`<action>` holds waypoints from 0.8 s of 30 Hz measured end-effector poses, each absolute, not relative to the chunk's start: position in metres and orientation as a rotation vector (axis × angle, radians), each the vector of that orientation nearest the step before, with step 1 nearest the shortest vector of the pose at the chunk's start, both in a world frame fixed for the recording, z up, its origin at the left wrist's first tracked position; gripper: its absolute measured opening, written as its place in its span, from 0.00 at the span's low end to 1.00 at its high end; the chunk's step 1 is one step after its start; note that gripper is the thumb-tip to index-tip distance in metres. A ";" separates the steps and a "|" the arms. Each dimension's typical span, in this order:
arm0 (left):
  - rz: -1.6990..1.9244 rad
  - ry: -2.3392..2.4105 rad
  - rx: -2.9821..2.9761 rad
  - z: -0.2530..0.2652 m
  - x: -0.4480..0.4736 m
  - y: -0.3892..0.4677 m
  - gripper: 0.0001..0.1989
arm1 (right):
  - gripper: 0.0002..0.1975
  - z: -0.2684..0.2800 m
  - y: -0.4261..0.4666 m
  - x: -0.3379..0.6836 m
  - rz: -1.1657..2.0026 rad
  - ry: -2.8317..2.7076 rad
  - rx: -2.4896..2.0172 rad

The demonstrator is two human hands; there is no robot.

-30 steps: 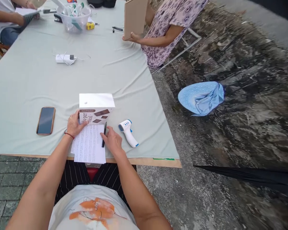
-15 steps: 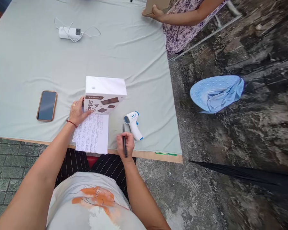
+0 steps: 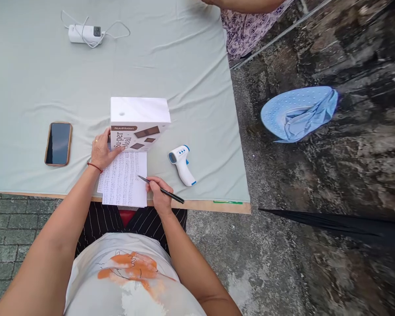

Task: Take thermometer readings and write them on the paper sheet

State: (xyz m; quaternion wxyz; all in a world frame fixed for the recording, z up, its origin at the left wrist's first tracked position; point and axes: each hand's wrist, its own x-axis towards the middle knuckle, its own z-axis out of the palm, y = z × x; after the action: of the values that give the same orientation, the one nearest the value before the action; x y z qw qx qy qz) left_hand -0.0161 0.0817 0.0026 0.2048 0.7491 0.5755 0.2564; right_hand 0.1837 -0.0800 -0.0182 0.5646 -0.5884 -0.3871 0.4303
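Note:
My left hand point(image 3: 102, 149) grips the lower left corner of a white and brown box point(image 3: 140, 110) printed "NutriMation Super Meal", thumb across its front and the other fingers hidden behind. The box stands upright on the cloth, just beyond several printed sheets point(image 3: 125, 180) at the table's front edge. In my right hand point(image 3: 159, 193) is a black pen point(image 3: 167, 193), its tip pointing left over the right part of the top sheet. Whether the tip touches the paper I cannot tell. A white and blue infrared thermometer point(image 3: 183, 166) lies right of the sheets, beyond my right hand.
A phone point(image 3: 58, 144) in a brown case lies at the left. Farther back is a white device point(image 3: 85, 34) with a looped cable. Another person's arm point(image 3: 250, 4) shows at the top. A blue hat point(image 3: 299, 114) rests off the table, against the dark rocky surface at right.
My right hand has moved left to the sheets, and the pen has swung from upright to slanting across them. The other person's hand and cardboard have left the view at the top.

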 end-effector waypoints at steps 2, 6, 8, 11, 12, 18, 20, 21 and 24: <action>0.717 1.606 2.086 0.003 -0.016 0.082 0.37 | 0.11 -0.017 -0.080 0.186 1.049 -0.924 -1.369; 0.720 1.605 2.089 0.002 -0.015 0.082 0.37 | 0.06 -0.015 -0.078 0.184 1.001 -1.011 -1.412; 0.715 1.608 2.092 0.002 -0.015 0.082 0.37 | 0.04 -0.016 -0.077 0.181 0.924 -1.039 -1.488; 0.708 1.611 2.089 0.001 -0.015 0.082 0.37 | 0.02 -0.018 -0.077 0.177 0.806 -1.116 -1.558; 0.706 1.611 2.087 0.001 -0.015 0.082 0.37 | 0.03 -0.018 -0.077 0.176 0.784 -1.150 -1.561; 0.703 1.617 2.095 -0.001 -0.016 0.082 0.38 | 0.06 -0.018 -0.077 0.173 0.751 -1.267 -1.543; 0.699 1.616 2.102 -0.001 -0.015 0.082 0.37 | 0.06 -0.019 -0.076 0.173 0.741 -1.287 -1.548; 0.697 1.615 2.105 -0.001 -0.015 0.081 0.37 | 0.06 -0.019 -0.076 0.173 0.734 -1.294 -1.552; 0.694 1.611 2.112 0.000 -0.015 0.081 0.37 | 0.06 -0.019 -0.076 0.172 0.718 -1.307 -1.561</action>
State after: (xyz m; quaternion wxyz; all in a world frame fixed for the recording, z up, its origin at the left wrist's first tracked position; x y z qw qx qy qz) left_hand -0.0152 0.0809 -0.0001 0.1968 0.7544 0.5752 0.2478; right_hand 0.1723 -0.0761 -0.0189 0.4718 -0.6377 -0.5336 0.2933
